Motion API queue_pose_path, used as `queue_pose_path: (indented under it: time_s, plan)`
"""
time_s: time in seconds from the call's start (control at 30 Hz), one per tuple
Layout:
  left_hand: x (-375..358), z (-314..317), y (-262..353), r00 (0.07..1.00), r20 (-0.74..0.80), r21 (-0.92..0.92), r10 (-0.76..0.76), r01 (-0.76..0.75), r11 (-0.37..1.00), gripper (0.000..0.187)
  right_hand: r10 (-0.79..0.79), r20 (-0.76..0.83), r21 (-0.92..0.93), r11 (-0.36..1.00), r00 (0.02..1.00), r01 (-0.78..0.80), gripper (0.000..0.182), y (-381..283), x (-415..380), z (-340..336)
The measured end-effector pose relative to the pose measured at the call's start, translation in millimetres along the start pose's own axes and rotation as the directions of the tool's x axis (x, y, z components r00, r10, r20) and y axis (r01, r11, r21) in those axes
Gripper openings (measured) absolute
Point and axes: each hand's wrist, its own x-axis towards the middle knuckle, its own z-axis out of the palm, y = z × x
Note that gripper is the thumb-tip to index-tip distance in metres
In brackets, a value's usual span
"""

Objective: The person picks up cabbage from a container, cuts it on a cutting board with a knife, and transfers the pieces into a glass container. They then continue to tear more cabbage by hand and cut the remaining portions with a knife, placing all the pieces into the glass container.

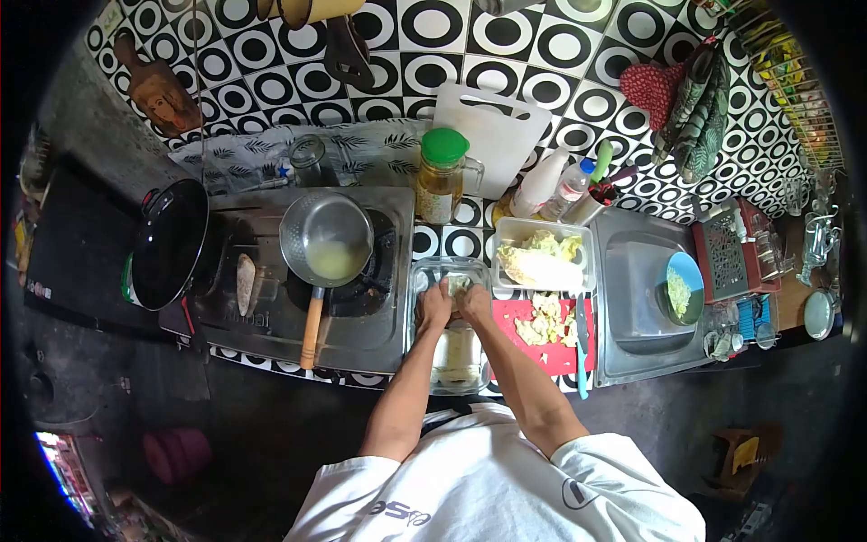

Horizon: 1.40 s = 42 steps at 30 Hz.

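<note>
Left hand point(435, 303) and right hand point(472, 303) meet in a clear container point(461, 388), likely for catching scraps; whether their curled fingers grasp anything I cannot tell.

Identify wall tiles point(440, 27) by black-and-white rings and squares; printed cloth point(361, 142) by dark leaves on pale ground. Note green on jug lid point(444, 145), red on cutting mat point(560, 361), turquoise on knife handle point(582, 383), blue on bowl point(692, 266), black on wok point(172, 244), pale cream on container contents point(456, 350), dark lettering on white shirt point(506, 470).
</note>
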Motion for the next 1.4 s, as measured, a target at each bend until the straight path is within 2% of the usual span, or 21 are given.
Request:
queue_pose_path:
  time_s: [0.03,0.1,0.17,0.2,0.27,0.3,0.33,0.5,0.57,0.6,0.67,0.8,0.83,0.87,0.9,0.97,1.03,1.1,1.23,1.33,1.4]
  plan:
    - [-0.3,2.7,-1.4,1.000,0.003,0.000,0.002,-0.002,1.000,0.037,0.026,-0.040,0.022,0.999,0.999,-0.025,0.044,-2.4,-2.4,0.3]
    - [-1.6,3.1,-1.8,0.991,-0.108,-0.023,0.076,-0.079,0.997,0.035,0.049,-0.081,0.047,0.998,0.996,-0.045,0.043,-4.7,-1.9,1.5]
    - [-4.1,0.8,1.0,0.984,-0.152,-0.069,0.089,-0.101,0.993,0.033,0.172,0.003,0.165,0.971,0.985,-0.170,0.046,-3.7,1.8,5.5]
    - [-7.5,1.1,1.8,0.977,-0.191,-0.117,0.096,-0.120,0.986,0.030,0.174,0.005,0.162,0.972,0.985,-0.173,0.046,-3.8,-1.1,4.7]
    - [-9.5,0.5,3.5,0.972,-0.212,-0.111,0.096,-0.122,0.986,0.024,0.071,-0.099,0.172,0.984,0.993,-0.053,0.049,-2.1,-6.9,0.7]
    - [-7.8,1.8,3.2,0.965,-0.240,-0.099,0.103,-0.130,0.987,0.019,0.069,-0.100,0.168,0.984,0.993,-0.052,0.049,-0.4,-6.2,-0.2]
    - [-6.9,5.9,0.8,0.930,-0.321,-0.013,0.179,-0.193,0.981,0.019,0.045,-0.066,0.134,0.990,0.997,-0.036,0.049,1.0,-6.0,-0.6]
    - [-6.7,5.2,-4.1,0.928,-0.308,-0.102,0.207,-0.249,0.963,0.016,0.003,-0.032,0.150,0.989,0.999,0.001,0.047,11.8,0.4,11.7]
    - [-5.7,7.2,-5.4,0.934,-0.282,-0.141,0.220,-0.267,0.953,0.015,-0.051,-0.072,0.292,0.954,0.996,0.070,0.046,9.5,-4.4,7.9]
    - [-5.3,7.0,-5.6,0.925,-0.316,-0.128,0.209,-0.261,0.957,0.014,-0.052,-0.072,0.292,0.954,0.996,0.071,0.046,-2.3,-14.5,-2.6]
    - [-3.9,4.9,-4.5,0.914,-0.356,-0.117,0.194,-0.250,0.961,0.013,0.064,-0.088,0.374,0.927,0.994,-0.026,0.047,-32.5,-39.3,-30.7]
    - [-4.9,0.9,-2.9,0.916,-0.359,-0.076,0.181,-0.222,0.972,0.014,0.101,-0.075,0.456,0.888,0.992,-0.056,0.048,6.5,-16.1,-0.2]
    - [-5.1,-0.2,-0.1,0.920,-0.349,-0.088,0.180,-0.223,0.971,0.015,0.125,0.004,0.399,0.910,0.992,-0.116,0.047,7.3,-14.5,-3.6]
    - [-8.1,-0.5,2.9,0.912,-0.348,-0.024,0.218,-0.241,0.970,0.015,0.150,0.080,0.338,0.926,0.985,-0.169,0.047,7.8,-14.2,-6.4]
    - [-7.8,0.3,2.7,0.911,-0.344,-0.020,0.226,-0.248,0.969,0.015,0.153,0.076,0.345,0.923,0.985,-0.170,0.047,4.3,-17.9,-9.5]
    - [-6.8,1.6,-1.1,0.907,-0.341,-0.004,0.248,-0.266,0.964,0.016,0.042,-0.076,0.142,0.989,0.996,-0.031,0.044,-8.7,-27.2,-13.4]
    - [-7.4,0.9,-0.2,0.910,-0.332,-0.005,0.247,-0.264,0.965,0.016,0.054,-0.109,0.131,0.991,0.993,-0.039,0.042,-12.9,-26.5,-9.0]
    - [-8.3,0.8,-1.1,0.902,-0.348,-0.004,0.254,-0.272,0.962,0.014,0.088,-0.095,0.023,0.996,0.992,-0.086,0.033,-15.9,-23.7,-6.2]
    - [-9.3,-1.0,1.0,0.891,-0.373,-0.071,0.260,-0.307,0.949,0.012,0.086,-0.106,0.031,0.996,0.991,-0.084,0.033,-14.5,-20.2,-6.9]
    - [-10.3,-3.7,2.0,0.907,-0.353,-0.045,0.229,-0.260,0.964,0.011,0.044,-0.127,0.056,0.998,0.991,-0.037,0.035,-9.3,-19.4,-7.7]
    - [-9.6,-2.5,-0.4,0.887,-0.399,-0.043,0.231,-0.270,0.962,0.013,0.031,-0.049,0.027,0.999,0.998,-0.030,0.041,-3.8,-10.6,-2.8]
